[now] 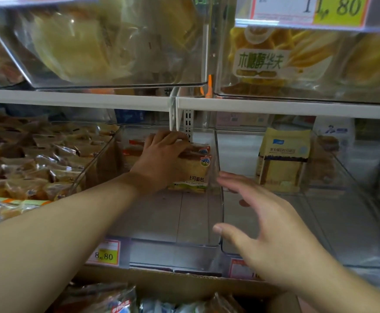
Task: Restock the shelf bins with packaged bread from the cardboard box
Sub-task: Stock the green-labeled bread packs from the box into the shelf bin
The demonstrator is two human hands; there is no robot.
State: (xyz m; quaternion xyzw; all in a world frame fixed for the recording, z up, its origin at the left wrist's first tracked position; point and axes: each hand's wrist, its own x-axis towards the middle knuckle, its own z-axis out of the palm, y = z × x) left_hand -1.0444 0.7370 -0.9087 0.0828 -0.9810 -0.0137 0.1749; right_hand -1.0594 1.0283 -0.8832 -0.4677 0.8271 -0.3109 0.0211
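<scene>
My left hand [161, 159] reaches deep into the clear middle shelf bin [218, 222] and grips the top of an upright pack of toast bread [193, 170] standing at the back of that bin. More packs stand behind it. My right hand [268, 224] hovers open with spread fingers over the bin's right wall, near the front, holding nothing. The cardboard box [184, 285] sits below the shelf edge, with wrapped bread packs [121, 299] inside it.
The left bin holds many small wrapped pastries [33, 163]. A yellow bread bag [284, 159] stands in the right bin. Above the white shelf rail [274, 107] are clear bins of waffles and cakes. Price tags [105, 254] line the shelf front.
</scene>
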